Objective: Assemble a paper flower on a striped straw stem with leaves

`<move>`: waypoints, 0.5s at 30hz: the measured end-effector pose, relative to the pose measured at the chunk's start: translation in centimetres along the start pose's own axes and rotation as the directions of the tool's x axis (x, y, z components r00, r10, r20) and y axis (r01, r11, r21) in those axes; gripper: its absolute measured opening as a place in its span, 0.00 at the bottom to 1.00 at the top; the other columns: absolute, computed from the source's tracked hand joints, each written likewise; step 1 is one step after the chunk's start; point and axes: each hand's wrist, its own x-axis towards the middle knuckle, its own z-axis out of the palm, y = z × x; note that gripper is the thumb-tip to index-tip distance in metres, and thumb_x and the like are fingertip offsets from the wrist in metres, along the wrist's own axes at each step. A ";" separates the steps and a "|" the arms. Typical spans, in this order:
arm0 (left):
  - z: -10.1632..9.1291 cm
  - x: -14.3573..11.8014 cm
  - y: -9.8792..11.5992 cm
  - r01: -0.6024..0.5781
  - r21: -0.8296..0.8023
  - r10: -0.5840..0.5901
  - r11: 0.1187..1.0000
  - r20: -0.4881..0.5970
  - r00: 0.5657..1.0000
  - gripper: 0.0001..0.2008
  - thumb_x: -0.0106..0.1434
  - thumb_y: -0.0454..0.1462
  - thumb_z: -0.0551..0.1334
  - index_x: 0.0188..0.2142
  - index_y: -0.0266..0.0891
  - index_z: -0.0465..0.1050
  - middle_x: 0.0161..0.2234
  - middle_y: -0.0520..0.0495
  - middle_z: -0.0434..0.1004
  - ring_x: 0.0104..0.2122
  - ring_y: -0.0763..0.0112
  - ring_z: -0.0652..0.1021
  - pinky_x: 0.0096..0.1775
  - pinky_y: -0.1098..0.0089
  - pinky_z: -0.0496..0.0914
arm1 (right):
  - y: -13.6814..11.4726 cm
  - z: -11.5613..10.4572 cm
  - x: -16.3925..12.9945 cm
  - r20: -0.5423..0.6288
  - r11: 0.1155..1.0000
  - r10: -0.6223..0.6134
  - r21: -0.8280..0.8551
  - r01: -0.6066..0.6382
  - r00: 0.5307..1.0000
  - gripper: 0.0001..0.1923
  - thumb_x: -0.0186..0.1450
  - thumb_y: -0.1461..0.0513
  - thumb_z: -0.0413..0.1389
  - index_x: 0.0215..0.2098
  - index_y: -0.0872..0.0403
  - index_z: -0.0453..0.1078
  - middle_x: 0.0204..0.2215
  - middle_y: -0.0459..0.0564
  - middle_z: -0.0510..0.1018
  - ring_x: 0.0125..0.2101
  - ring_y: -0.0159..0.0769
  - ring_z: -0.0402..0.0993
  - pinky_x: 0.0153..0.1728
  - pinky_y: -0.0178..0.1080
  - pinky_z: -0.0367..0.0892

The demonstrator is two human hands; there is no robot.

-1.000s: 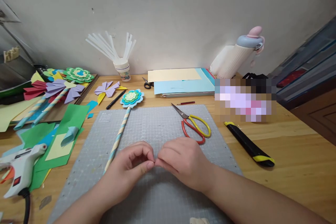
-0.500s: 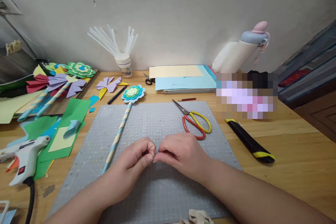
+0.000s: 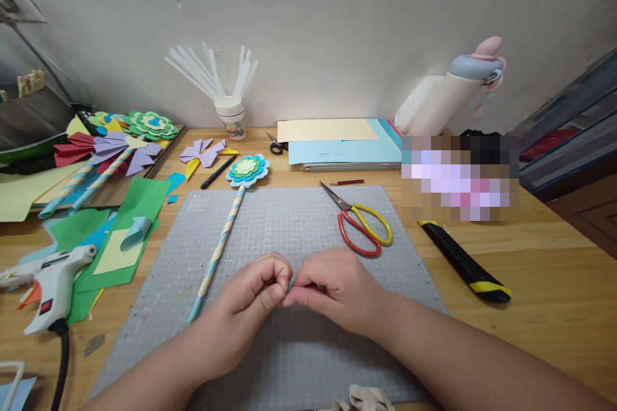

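Something tiny, hidden, sits pinched between clenched fingers of left hand (image 3: 250,292) and right hand (image 3: 332,286).

L hand (image 3: 250,292) & R hand (image 3: 332,286) curled, fingertips pinched together, touching.

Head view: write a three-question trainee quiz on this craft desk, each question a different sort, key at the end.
1. True or false: the left hand and right hand meet fingertip to fingertip over the grey cutting mat.
2. Which lies on the mat right of the hands' meeting point? A) glue gun B) red and yellow scissors C) black pen
3. Fill in: the striped stick carries a paper ____ at its far end.

Key: 1 true. 2 B; the glue gun sits off the mat to the left, the pen beyond the mat's far edge. 3 flower. Whatever the fingertips pinch is too small to make out.
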 end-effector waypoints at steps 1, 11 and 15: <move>0.0 0.0 0.0 -0.001 -0.002 0.001 1.000 -0.001 1.000 0.13 0.70 0.44 0.49 0.31 0.41 0.60 0.30 0.53 0.58 0.32 0.71 0.61 0.35 0.70 0.59 | -0.1 0.2 -0.1 0.021 1.000 -0.006 0.025 0.005 1.000 0.17 0.65 0.54 0.57 0.24 0.56 0.72 0.18 0.42 0.74 0.20 0.25 0.66 0.25 0.30 0.58; -0.2 0.0 0.5 -0.043 -0.244 0.031 0.969 -0.053 0.998 0.06 0.63 0.41 0.62 0.32 0.41 0.70 0.31 0.53 0.67 0.32 0.73 0.68 0.35 0.73 0.63 | -0.8 0.7 -0.5 -0.081 0.981 -0.047 0.185 0.062 0.996 0.16 0.63 0.53 0.59 0.23 0.55 0.72 0.17 0.41 0.73 0.18 0.24 0.64 0.24 0.29 0.59; -0.4 -0.1 1.0 -0.125 -0.233 0.125 0.965 -0.013 0.992 0.05 0.60 0.38 0.66 0.37 0.43 0.78 0.33 0.50 0.74 0.34 0.72 0.73 0.36 0.72 0.67 | -0.9 0.4 -0.4 -0.124 0.982 -0.016 0.187 0.039 0.992 0.19 0.62 0.51 0.59 0.21 0.56 0.70 0.15 0.41 0.72 0.17 0.23 0.63 0.21 0.29 0.58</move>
